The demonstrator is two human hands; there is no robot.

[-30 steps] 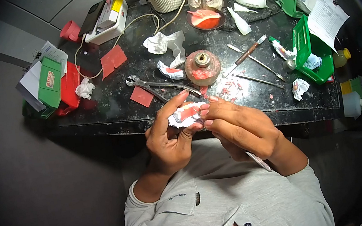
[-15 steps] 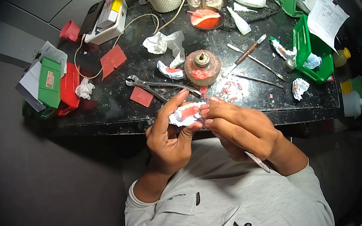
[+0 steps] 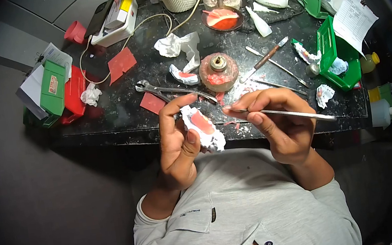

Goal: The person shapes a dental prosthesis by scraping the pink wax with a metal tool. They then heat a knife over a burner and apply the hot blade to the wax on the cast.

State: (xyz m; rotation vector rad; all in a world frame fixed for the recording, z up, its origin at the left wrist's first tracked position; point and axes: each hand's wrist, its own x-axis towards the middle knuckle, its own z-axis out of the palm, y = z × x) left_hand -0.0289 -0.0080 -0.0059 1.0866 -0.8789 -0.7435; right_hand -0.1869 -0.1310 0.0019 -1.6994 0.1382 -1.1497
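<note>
My left hand (image 3: pixel 176 152) is closed around a white plaster dental model (image 3: pixel 214 142) with a pink wax patch (image 3: pixel 201 121) on its upper face. The model is tilted, held between thumb and fingers over the table's front edge. To its right, my right hand (image 3: pixel 286 128) grips a thin metal wax carver (image 3: pixel 323 116) between thumb and fingers, its handle end pointing right. The tool's working tip is hard to make out near the fingertips. A gap separates the tool from the model.
Just beyond my hands stand a glass spirit lamp (image 3: pixel 220 77) and metal pliers (image 3: pixel 164 89). Pink wax sheets (image 3: pixel 122 65), another plaster model (image 3: pixel 184 75), a brown-handled knife (image 3: pixel 267 58) and wax shavings lie about. Green boxes (image 3: pixel 347 70) flank the black table, with a dish (image 3: pixel 223 20) behind.
My hands have moved apart. The model has turned, bringing its wax face round and its right end downward. My right hand has shifted right, and the carver has swung up from pointing down.
</note>
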